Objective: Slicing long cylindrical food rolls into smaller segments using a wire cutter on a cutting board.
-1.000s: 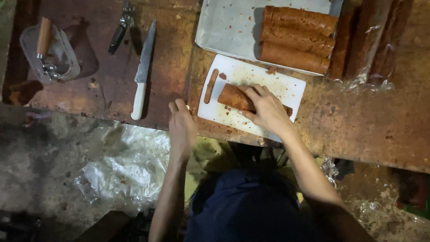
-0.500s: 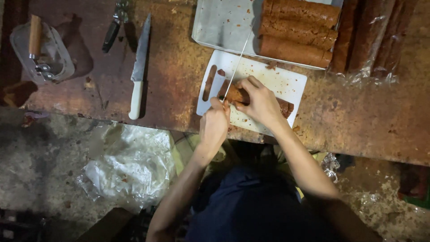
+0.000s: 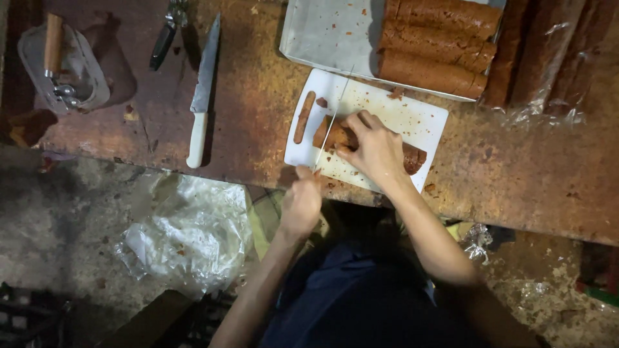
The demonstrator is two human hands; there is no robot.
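Hands first: the right hand (image 3: 374, 149) presses down with curled fingers on a brown roll (image 3: 412, 156) lying on the white cutting board (image 3: 419, 119), and the left hand (image 3: 302, 200) is closed round the handle of a thin-bladed knife (image 3: 332, 119), whose blade stands across the left end of that roll.

Cutting looks barely begun. The roll reads as nearly whole, the blade sits close to its left tip, and the only loose pieces on the board are a small crumb (image 3: 322, 102) and a narrow brown strip (image 3: 304, 118) lying at the board's left edge. Whether the blade has gone through yet I cannot tell. Most of the roll's length is left, as I judge it.

Counted: one roll under the hands; three whole rolls (image 3: 438, 45) stacked side by side on the pale tray (image 3: 322, 38) just beyond the board; further long brown rolls in clear plastic wrap (image 3: 548, 58) at the far right, perhaps two or three. A second knife with a white handle (image 3: 203, 90) lies unused on the rusty bench (image 3: 516, 174) to the left, with dark-handled pliers (image 3: 164, 38) near it and one clear container (image 3: 64, 67) holding a wooden-handled tool.
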